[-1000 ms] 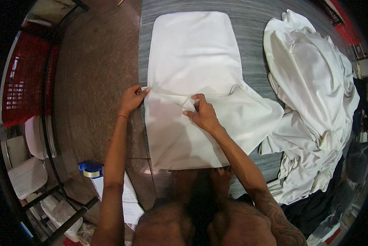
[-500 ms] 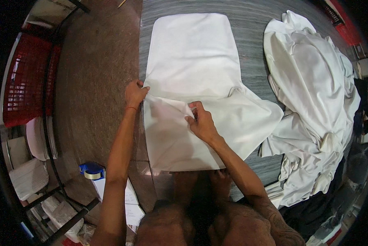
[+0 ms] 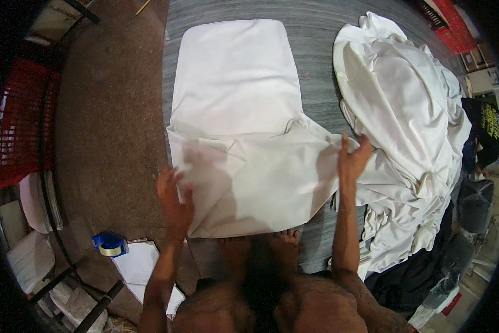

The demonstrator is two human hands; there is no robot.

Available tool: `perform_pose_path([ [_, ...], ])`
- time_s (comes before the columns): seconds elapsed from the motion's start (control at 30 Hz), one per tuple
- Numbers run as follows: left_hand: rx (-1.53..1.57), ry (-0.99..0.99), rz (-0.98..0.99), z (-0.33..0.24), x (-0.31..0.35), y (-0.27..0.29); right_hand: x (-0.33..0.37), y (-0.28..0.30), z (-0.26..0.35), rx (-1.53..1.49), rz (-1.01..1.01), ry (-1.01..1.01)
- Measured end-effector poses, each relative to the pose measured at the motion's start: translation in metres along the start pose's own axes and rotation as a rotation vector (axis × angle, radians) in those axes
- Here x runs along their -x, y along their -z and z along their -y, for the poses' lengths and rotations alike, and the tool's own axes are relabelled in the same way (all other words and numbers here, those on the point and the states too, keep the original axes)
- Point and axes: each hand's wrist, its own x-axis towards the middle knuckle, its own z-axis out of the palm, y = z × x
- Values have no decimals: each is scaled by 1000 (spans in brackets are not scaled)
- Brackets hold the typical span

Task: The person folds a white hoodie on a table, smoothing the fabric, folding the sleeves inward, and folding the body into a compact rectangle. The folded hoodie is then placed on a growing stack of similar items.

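Left hand [image 3: 175,202]: fingers spread, over the left edge of the white cover [image 3: 235,72]. Right hand [image 3: 354,158]: fingers apart at its right corner, which it partly hides; contact unclear for both. Cover lies on grey streaked mat [image 3: 319,77]; bare strip between its upper part and white cloth heap [image 3: 396,89]. Top smooth, middle creased.

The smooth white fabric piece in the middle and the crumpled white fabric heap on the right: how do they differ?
The smooth white fabric piece is spread mostly flat, with a few creases; the crumpled white fabric heap is bunched into deep folds. The piece has a neat, round-cornered far end, whereas the heap's outline is irregular. Both are white cloth.
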Motion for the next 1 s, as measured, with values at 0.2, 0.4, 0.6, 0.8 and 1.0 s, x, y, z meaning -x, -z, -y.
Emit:
perform_pose_path([
  [0.2,424,45,267,-100,37,-73,-2,28,-44,85,296,-209],
  [0.4,202,-343,796,-190,50,-150,0,30,-34,-482,15,-295],
  [0.6,158,-539,1074,-196,74,-138,0,38,-10,-609,-86,-109],
  [0.8,605,-433,732,-166,123,-142,89,47,131,-989,768,-39],
  [1.0,739,508,842,-106,14,-21,114,55,39,-705,542,-153],
])
